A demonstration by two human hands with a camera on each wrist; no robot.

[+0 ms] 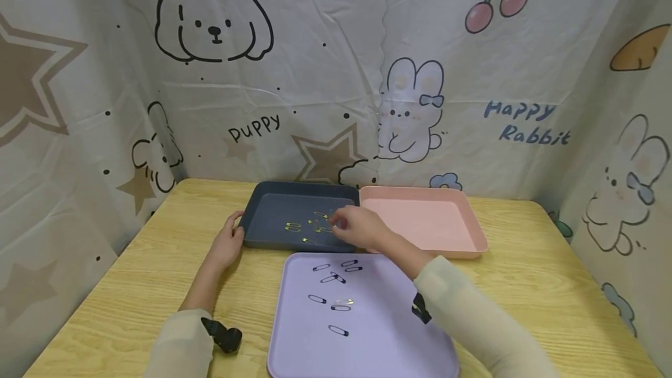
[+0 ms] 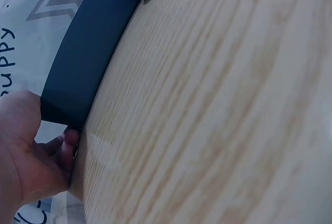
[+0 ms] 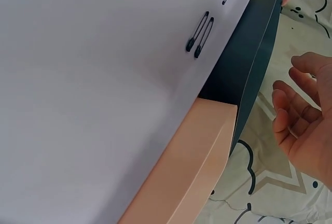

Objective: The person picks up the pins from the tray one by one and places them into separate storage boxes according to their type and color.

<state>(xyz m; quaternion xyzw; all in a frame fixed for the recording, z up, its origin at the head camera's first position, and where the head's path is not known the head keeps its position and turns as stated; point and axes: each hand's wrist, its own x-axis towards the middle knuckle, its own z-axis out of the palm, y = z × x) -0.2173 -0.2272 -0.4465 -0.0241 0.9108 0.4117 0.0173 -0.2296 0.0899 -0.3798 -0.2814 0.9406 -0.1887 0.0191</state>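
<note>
Lying nearest the person, at the table's [image 1: 551, 284] front edge, is a lilac tray [image 1: 367, 343] with several black safety pins [image 1: 338, 330] scattered over its far half. Behind it, side by side and touching, sit a dark tray [image 1: 273, 214] on the left and a pink tray [image 1: 425, 220] on the right.

The left hand [image 1: 227, 245] grips the dark tray's near left corner, thumb over the rim and fingers curled beneath, steadying it. The right hand [image 1: 359, 227] hovers over the dark tray's right half, above a loose cluster of gold pins [image 1: 315, 225]. Its fingers look loosely spread in the wrist view; whether the fingertips already pinch a pin cannot be told.

The gold pins are small, thin and crowded together, so a pinch could likely lift two at once or let one slip back. If the left hand eased off, a push from the right could slide the dark tray against the pink one.
</note>
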